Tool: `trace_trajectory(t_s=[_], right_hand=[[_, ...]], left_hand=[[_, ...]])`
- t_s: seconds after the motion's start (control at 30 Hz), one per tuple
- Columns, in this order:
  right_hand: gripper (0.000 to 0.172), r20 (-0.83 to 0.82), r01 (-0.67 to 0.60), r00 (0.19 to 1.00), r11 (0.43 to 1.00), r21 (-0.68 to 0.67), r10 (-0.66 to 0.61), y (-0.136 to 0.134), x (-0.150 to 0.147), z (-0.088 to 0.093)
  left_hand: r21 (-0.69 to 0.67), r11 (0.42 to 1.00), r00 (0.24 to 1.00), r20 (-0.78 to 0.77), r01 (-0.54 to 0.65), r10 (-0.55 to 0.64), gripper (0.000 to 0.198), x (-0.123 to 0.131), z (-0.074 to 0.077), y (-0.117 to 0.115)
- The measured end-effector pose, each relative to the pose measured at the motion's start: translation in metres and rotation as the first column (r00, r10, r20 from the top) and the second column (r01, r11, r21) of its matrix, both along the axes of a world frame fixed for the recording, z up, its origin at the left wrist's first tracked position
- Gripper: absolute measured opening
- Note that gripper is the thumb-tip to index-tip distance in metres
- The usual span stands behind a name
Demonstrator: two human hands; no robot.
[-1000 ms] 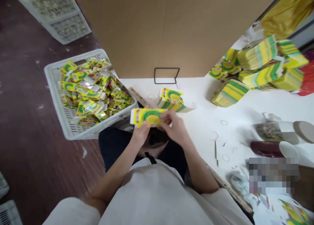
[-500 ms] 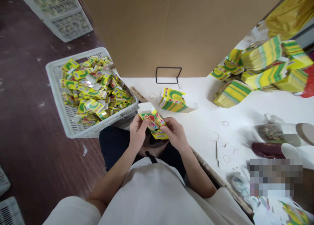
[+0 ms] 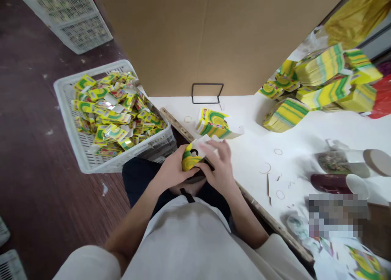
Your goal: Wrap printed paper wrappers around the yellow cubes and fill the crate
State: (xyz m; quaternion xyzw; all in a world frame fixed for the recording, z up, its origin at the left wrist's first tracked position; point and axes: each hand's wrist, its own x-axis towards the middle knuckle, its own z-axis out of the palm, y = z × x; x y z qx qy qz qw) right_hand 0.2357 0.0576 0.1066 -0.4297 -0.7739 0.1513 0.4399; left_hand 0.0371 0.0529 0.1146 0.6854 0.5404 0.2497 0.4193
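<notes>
Yellow carton held in left grip; right grip, hold unclear, apparently folding its one-o'clock flap. Next move likely wants steady tucking.

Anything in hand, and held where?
A yellow-green carton. The left hand holds its left side; the right hand is at the white-flap end, grip or mere touch unclear.

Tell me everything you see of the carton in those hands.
The carton looks like thin printed card, yellow and green, with a dark curved mark or opening and a white flap. It is held, partly hidden, beside the white table. The left hand grips its left side; the right hand is at the flap, blurred, so its grip is unclear.
</notes>
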Motion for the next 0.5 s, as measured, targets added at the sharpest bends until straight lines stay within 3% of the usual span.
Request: trace_trajectory(t_s=[0.07,0.1,0.13,0.2,0.27,0.3,0.37,0.5], right_hand=[[0.068,-0.237,0.1,0.962,0.984,-0.148,-0.133,-0.001,-0.003,-0.006],[0.072,-0.358,0.061,0.92,0.962,-0.268,-0.158,0.0,-0.004,-0.009],[0.07,-0.466,-0.037,0.869,0.917,-0.396,-0.166,0.0,-0.006,-0.012],[0.057,-0.625,-0.299,0.759,0.755,-0.583,-0.182,0.0,-0.01,-0.017],[0.047,-0.699,-0.464,0.683,0.614,-0.639,-0.212,0.0,-0.015,-0.021],[0.045,-0.711,-0.494,0.669,0.586,-0.642,-0.215,0.001,-0.016,-0.022],[0.044,-0.708,-0.5,0.681,0.59,-0.634,-0.184,0.002,-0.017,-0.024],[0.049,-0.61,-0.451,0.791,0.637,-0.625,-0.038,0.0,-0.014,-0.02]], left_hand=[[0.069,0.996,0.997,-0.039,-0.061,0.063,0.065,0.01,-0.003,-0.004],[0.113,0.991,0.995,-0.055,-0.071,0.078,0.068,0.013,-0.005,-0.006],[0.156,0.985,0.995,-0.064,-0.07,0.08,0.071,0.015,-0.007,-0.007],[0.23,0.972,0.995,-0.068,-0.048,0.066,0.075,0.016,-0.012,-0.009],[0.29,0.957,0.996,-0.069,-0.026,0.049,0.076,0.016,-0.015,-0.009],[0.31,0.951,0.996,-0.073,-0.018,0.042,0.076,0.015,-0.017,-0.01],[0.332,0.943,0.995,-0.087,-0.006,0.037,0.074,0.014,-0.018,-0.009],[0.304,0.952,0.989,-0.145,0.024,0.021,0.066,0.011,-0.018,-0.007]])
